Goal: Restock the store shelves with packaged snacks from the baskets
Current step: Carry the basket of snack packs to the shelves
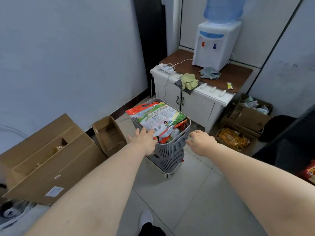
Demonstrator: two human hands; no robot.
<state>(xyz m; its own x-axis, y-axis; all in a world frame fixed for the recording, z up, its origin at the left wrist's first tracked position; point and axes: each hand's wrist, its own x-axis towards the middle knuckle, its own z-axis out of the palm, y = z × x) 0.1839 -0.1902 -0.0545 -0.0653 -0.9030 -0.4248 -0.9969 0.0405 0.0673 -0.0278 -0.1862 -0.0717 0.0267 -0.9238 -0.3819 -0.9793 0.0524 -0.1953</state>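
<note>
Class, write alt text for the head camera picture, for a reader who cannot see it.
Two bare hands, left hand and right hand, reach toward either side of a grey basket full of snack packets, stacked on other baskets on a tiled floor. Cardboard boxes sit to the left; a water dispenser stands on a white cabinet behind.

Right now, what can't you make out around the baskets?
- Lower baskets, head view: contents hidden by the top basket.
- Snacks under the big white packet: covered.
- Left hand fingertips: hidden behind the rim.
- Store shelves: out of frame.
- Packet print: too small.
</note>
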